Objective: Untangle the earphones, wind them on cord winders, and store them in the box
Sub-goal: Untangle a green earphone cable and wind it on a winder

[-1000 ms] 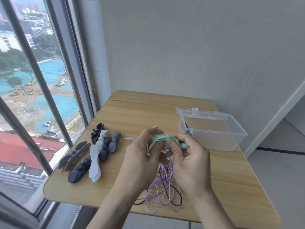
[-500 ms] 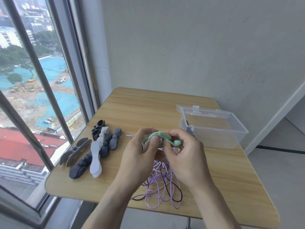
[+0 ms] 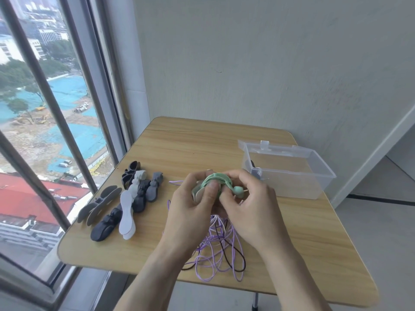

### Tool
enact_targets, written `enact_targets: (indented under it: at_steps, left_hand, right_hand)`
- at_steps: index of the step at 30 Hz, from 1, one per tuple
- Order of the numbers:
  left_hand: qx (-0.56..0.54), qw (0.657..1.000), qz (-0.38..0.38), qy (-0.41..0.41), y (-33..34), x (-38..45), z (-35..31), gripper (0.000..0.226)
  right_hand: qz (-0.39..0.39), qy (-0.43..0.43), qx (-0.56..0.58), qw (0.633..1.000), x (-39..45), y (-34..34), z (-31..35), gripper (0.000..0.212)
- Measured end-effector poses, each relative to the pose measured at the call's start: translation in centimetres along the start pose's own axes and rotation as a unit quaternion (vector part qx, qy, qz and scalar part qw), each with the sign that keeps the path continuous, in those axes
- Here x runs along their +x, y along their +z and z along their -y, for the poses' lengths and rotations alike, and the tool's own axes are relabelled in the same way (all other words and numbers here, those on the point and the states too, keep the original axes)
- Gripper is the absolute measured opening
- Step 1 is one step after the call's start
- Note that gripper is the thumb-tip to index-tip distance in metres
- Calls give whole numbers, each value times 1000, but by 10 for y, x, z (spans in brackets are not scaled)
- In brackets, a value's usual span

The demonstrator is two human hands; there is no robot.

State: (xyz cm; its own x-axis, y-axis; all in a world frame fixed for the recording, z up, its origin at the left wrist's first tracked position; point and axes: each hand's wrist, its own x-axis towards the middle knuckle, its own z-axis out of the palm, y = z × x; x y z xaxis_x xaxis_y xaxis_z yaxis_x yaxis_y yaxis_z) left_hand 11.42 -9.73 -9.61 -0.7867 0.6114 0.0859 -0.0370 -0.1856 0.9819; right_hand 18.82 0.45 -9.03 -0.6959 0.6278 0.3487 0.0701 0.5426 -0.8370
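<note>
Above the middle of the wooden table [image 3: 202, 147], my left hand [image 3: 190, 207] and my right hand [image 3: 249, 207] together grip a cord winder wound with mint-green earphones [image 3: 216, 181]. One green earbud [image 3: 238, 191] sticks out to the right of it. Under my hands lies a tangle of purple, black and white earphone cords [image 3: 220, 254], reaching the table's near edge. A clear plastic box [image 3: 289, 176] stands open at the right, with a dark item in its left corner.
Several black, grey and white cord winders [image 3: 125, 198] lie in a loose group on the table's left side. A tall window with metal bars [image 3: 45, 90] runs along the left. A grey wall stands behind the table.
Both hands have lifted slightly and turned the green winder; the earbud now points right and down. The camera has tipped up a little.
</note>
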Motion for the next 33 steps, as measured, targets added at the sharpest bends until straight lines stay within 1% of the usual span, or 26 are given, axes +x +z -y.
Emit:
enact_targets:
  at_steps: [4,6,9,11,12,14,16,17,19,21,23,25,27,30,31,33]
  left_hand:
    - [-34,999,-4,-16,-2,-2,-3,17]
    - [-39,999,-13,-16,1,-3,-3,17]
    - [-23,999,-21,-18,8,-4,-5,15]
    - [-6,999,-26,-32,13,-4,-6,13]
    - [24,999,-30,-31,14,-3,-5,12]
    - [137,990,-38,4,11,-1,-2,11]
    - [258,962,-60,61,8,0,-4,13]
    - [295,949,-71,89,7,0,-3,14]
    - [330,931,-90,131,6,0,-4,10]
    - [340,924,-97,145,6,0,-5,4]
    - [338,928,-88,132,4,2,-3,15]
    - [335,933,-72,107,3,2,-2,22]
    - [322,941,-58,89,4,2,-3,25]
    - [327,938,-36,106,4,0,-4,26]
    - [340,933,-24,116,3,-1,-3,28]
    - [389,910,3,142,1,-1,0,28]
  right_hand:
    - [35,20,42,998,0,-7,1,21]
    - [34,24,66,997,-1,-8,3,22]
    - [-6,50,134,990,-1,-5,3,25]
    - [-40,63,158,985,-2,-3,5,32]
    - [-51,63,159,984,-2,-3,5,36]
    - [-67,59,152,984,-1,-3,4,38]
    - [-74,56,155,984,0,-4,2,36]
    - [-71,57,161,983,0,-3,1,36]
    - [-43,61,182,980,0,-3,-1,35]
    - [3,64,200,978,-1,-4,0,35]
    - [52,69,223,971,-1,-7,0,34]
    - [69,71,231,968,-1,-9,-2,34]
    - [56,69,221,971,0,-9,-2,35]
    - [35,88,237,967,0,-6,-3,33]
    - [27,101,250,963,0,-5,-2,33]
    - [11,113,266,957,0,-3,1,33]
